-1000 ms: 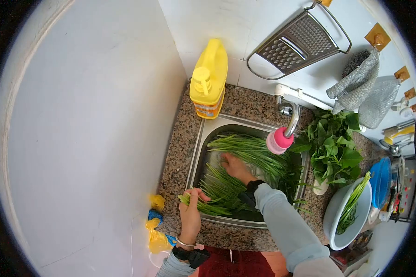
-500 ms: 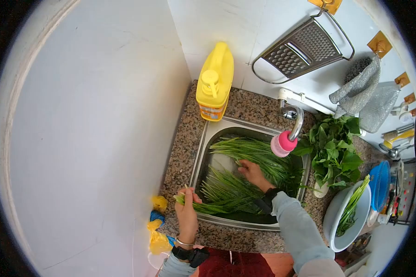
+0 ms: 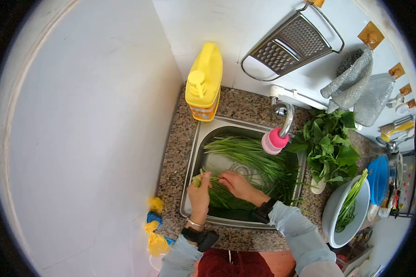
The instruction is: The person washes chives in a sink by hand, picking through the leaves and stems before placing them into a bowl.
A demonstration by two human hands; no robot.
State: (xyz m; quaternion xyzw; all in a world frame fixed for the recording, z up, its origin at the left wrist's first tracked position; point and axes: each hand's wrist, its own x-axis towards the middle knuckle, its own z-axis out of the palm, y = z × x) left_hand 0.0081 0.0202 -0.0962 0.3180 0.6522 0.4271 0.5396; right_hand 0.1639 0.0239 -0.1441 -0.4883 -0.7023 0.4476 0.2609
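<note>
- Your left hand (image 3: 199,196) was over the left part of the sink (image 3: 187,198), fingers curled closed around the pale ends of a bunch of garlic chives (image 3: 197,181).
- Your right hand (image 3: 239,186) was just beside it, palm down over the sink, with thumb and fingertips drawn together at the stalks; whether they pinched any could not be told.
- The held bunch reached from your left hand past your right fingers, its green part low in the sink.
- More chives (image 3: 245,152) lay in the sink beyond your hands, their leaves spread toward its right side, with water (image 3: 222,162) around them.
- You wore a bracelet (image 3: 196,223) and a black wrist device (image 3: 201,237) on your left arm, and a black band (image 3: 265,210) on your right wrist.
- The faucet (image 3: 289,117) bent over the far right of the sink, its pink nozzle (image 3: 275,141) above the chives.
- A yellow jug (image 3: 205,83) stood upright on the granite countertop (image 3: 245,104) behind the sink's far left corner.
- To the right of the sink lay a heap of broad leafy greens (image 3: 330,145).
- Nearer you on that side, a pale bowl (image 3: 329,219) held more green stalks (image 3: 351,203), with a blue basin (image 3: 379,180) next to it.
- A metal grater (image 3: 293,46) hung on the wall, well apart from your hands.
</note>
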